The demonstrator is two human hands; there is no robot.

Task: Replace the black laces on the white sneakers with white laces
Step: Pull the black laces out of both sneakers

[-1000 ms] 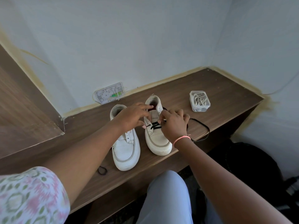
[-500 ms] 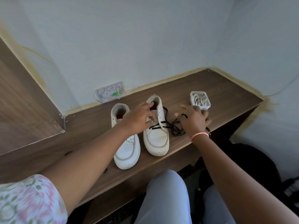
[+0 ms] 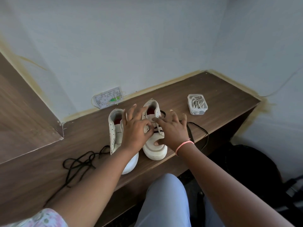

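Two white sneakers stand side by side on the wooden shelf. The left sneaker has bare eyelets. The right sneaker has a black lace in its lower eyelets, its loose end trailing right over the shelf edge. My left hand lies over both shoes, three fingers spread, thumb and forefinger pinching the right sneaker's left eyelet flap. My right hand is spread over the right sneaker, forefinger on the lacing, thumb on the toe. White laces lie in a clear box.
A second black lace lies tangled on the shelf left of the shoes. A small circuit board leans on the wall behind them. A lower wooden block closes the left side. My knees are under the front edge.
My right hand, which had pulled the lace out toward the clear box, has come back onto the right sneaker. My left hand slid from the collar toward the eyelets. The view shifted, showing the loose lace.
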